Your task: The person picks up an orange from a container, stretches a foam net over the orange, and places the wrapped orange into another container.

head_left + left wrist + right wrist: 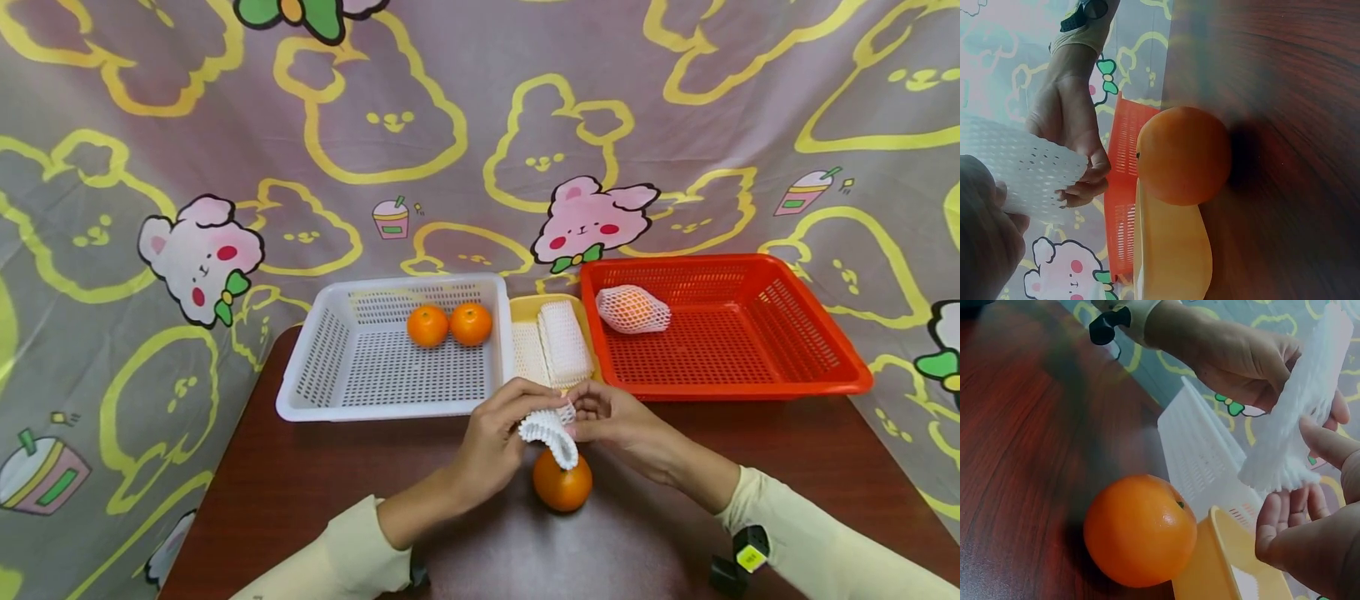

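Note:
Both hands hold a white foam fruit net (551, 433) above the table. My left hand (491, 446) grips one side of it, and my right hand (637, 429) pinches the other side between thumb and fingers. Seen from the right wrist, the net (1297, 412) hangs with its ruffled end spread toward the right hand's fingers (1294, 509). Just below the net, a bare orange (562, 483) sits on the table; its small green stem spot shows in the right wrist view.
Two oranges (448, 325) lie in a white basket (322, 412) at the left. Behind the hands, a yellow tray (525, 310) carries more foam nets (564, 343). A red basket (735, 388) at the right contains a net-wrapped orange (633, 309). A patterned cloth (450, 125) hangs behind the brown table (315, 492).

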`<state>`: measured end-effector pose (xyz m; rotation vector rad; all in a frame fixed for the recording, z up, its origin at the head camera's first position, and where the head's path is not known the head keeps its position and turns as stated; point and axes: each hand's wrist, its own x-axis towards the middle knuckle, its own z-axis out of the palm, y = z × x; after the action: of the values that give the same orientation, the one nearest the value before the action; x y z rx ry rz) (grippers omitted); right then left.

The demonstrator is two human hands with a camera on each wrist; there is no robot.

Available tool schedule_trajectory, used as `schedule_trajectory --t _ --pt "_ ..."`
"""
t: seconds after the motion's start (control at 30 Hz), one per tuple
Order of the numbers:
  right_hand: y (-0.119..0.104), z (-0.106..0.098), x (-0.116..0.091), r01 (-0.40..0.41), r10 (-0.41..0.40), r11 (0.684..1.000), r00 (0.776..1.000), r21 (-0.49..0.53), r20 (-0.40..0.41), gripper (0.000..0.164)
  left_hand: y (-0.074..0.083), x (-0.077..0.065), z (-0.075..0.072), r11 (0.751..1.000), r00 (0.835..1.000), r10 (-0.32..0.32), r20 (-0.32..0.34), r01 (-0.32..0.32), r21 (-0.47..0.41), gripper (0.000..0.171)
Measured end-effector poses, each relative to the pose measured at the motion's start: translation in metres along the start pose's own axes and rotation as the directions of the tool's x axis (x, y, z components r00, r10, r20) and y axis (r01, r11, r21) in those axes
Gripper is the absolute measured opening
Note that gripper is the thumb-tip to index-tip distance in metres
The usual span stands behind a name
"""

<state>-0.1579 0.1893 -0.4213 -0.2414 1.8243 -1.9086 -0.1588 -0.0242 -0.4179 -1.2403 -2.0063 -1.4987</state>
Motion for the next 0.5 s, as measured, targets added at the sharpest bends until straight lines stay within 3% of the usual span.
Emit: schedule_trajectory --t 0.13,0.37,0.5 --pt "0.0005 -0.0023 -0.0005 0.005 -0.006 0.999 0.999 0.04 0.036 0.048 0.0015 0.0004 -0.0001 0.999 1.0 0.029 0.005 -0.029 -0.02 0.029" --pt "0.0017 -0.007 -0.0051 -0.065 0.024 0.983 0.974 0.174 0.226 0.034 0.0033 0.0025 -0.0008 0.994 0.995 0.1 -0.012 -0.1 -0.036 0.026" --pt "0.0017 -0.0046 -0.0052 -0.07 0.042 0.986 0.982 0.154 0.182 0.025 0.0049 0.0033 -0.0018 0.991 0.992 0.129 -0.015 -0.129 -0.026 0.025"
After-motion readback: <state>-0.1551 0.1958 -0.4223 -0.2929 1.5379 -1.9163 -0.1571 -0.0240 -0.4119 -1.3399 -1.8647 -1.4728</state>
